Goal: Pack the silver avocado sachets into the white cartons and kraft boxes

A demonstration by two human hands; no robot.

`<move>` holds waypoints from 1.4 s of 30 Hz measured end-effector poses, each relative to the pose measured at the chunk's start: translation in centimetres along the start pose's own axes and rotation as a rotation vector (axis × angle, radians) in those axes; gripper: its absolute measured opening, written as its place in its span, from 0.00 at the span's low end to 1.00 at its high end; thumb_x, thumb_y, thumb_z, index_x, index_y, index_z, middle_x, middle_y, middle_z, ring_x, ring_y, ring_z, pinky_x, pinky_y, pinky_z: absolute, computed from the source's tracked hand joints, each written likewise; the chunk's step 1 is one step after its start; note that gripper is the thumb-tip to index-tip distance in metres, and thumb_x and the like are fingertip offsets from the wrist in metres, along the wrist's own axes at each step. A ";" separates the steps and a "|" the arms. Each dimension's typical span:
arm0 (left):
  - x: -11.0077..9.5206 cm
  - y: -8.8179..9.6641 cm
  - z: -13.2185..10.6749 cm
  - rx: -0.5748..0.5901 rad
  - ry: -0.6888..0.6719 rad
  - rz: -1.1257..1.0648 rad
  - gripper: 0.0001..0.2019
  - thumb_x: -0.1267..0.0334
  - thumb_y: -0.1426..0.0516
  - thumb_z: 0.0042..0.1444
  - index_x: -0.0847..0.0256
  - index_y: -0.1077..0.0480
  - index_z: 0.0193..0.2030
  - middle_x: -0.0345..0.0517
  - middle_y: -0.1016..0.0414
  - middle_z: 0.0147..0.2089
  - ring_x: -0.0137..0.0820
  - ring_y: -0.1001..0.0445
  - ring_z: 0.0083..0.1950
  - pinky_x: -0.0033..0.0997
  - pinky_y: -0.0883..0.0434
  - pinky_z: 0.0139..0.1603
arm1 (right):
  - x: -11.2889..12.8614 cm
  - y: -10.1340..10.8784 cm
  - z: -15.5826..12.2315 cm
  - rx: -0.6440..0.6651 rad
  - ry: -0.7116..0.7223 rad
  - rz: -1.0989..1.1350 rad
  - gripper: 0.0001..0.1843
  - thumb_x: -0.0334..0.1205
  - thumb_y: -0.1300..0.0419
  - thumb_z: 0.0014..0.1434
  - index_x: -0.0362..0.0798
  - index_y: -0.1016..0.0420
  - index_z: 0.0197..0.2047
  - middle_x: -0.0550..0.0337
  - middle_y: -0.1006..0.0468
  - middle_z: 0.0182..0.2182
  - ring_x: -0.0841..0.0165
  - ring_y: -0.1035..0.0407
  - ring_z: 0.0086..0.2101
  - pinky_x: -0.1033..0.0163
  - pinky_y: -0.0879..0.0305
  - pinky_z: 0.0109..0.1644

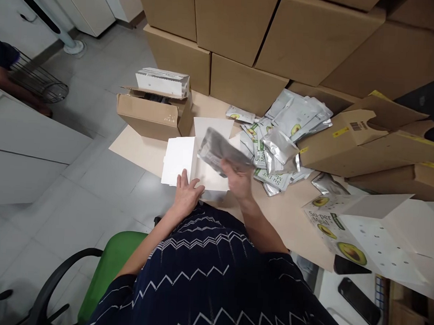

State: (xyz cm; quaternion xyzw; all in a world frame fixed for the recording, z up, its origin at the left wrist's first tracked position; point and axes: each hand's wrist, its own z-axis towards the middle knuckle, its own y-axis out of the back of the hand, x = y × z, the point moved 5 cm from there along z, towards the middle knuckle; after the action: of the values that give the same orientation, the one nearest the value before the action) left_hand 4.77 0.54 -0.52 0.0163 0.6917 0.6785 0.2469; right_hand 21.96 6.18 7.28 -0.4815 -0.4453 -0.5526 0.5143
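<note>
My right hand grips a silver foil pouch, slightly blurred, above an opened white carton. My left hand lies with fingers stretched out on the carton's white side flap. Another white flap stands out at the far side of the carton. To the right of my right hand is a loose heap of printed and plain silver pouches, some showing avocado pictures and "Su-per Meal" lettering.
Stacked brown cardboard boxes wall off the table's back. A smaller brown box stands at the left. An open avocado-printed carton lies at right, above a black phone. A green chair is at lower left; another person's arm shows far left.
</note>
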 end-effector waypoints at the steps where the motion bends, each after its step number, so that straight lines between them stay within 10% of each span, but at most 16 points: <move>1: 0.0 0.1 -0.1 -0.005 0.005 -0.005 0.07 0.67 0.42 0.62 0.54 0.22 0.42 0.53 0.24 0.55 0.63 0.55 0.75 0.80 0.48 0.66 | -1.3 -1.0 -0.1 0.060 -0.063 -0.040 0.14 0.47 0.43 0.64 0.53 0.19 0.46 0.59 0.18 0.46 0.63 0.25 0.49 0.52 0.29 0.57; 10: 0.4 -0.2 -0.5 -0.011 -0.002 0.011 0.07 0.65 0.44 0.64 0.59 0.24 0.44 0.54 0.24 0.55 0.61 0.55 0.76 0.73 0.46 0.69 | -6.8 -2.7 -0.8 0.616 -0.231 -0.658 0.11 0.36 0.43 0.59 0.49 0.22 0.44 0.59 0.17 0.41 0.65 0.26 0.40 0.63 0.34 0.45; 18: 0.3 -0.2 -0.5 -0.007 -0.013 0.033 0.08 0.64 0.44 0.64 0.58 0.24 0.46 0.54 0.23 0.53 0.59 0.54 0.76 0.72 0.46 0.69 | -6.6 -2.5 -0.3 0.752 -0.235 -0.877 0.14 0.31 0.48 0.63 0.48 0.21 0.37 0.57 0.18 0.37 0.65 0.26 0.38 0.63 0.38 0.41; 24: 0.4 -0.3 -0.4 -0.011 -0.003 0.020 0.08 0.64 0.44 0.64 0.60 0.24 0.46 0.55 0.23 0.55 0.62 0.54 0.75 0.73 0.47 0.69 | -7.5 -4.0 -0.5 0.935 -0.214 -0.962 0.19 0.53 0.44 0.67 0.49 0.23 0.51 0.50 0.18 0.44 0.59 0.25 0.41 0.61 0.35 0.41; 32: 0.3 -0.3 -0.4 -0.038 0.006 -0.006 0.09 0.61 0.45 0.65 0.60 0.27 0.47 0.56 0.24 0.56 0.58 0.54 0.76 0.70 0.47 0.70 | -8.7 -4.1 0.5 0.988 -0.157 -0.973 0.17 0.33 0.49 0.65 0.53 0.20 0.48 0.56 0.17 0.43 0.61 0.25 0.40 0.60 0.35 0.42; 42: 1.0 -0.3 -0.4 -0.185 -0.009 -0.007 0.18 0.63 0.41 0.62 0.67 0.36 0.56 0.62 0.28 0.54 0.56 0.42 0.71 0.61 0.38 0.68 | -8.3 -4.7 -0.1 1.193 -0.257 -0.976 0.24 0.50 0.54 0.71 0.46 0.21 0.46 0.47 0.19 0.45 0.58 0.25 0.44 0.60 0.35 0.44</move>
State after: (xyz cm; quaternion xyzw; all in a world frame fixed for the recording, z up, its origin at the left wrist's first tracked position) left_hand 3.82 0.50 -1.18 -0.0060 0.6250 0.7386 0.2527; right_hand 17.35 7.58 -0.92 0.0667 -0.8846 -0.3233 0.3293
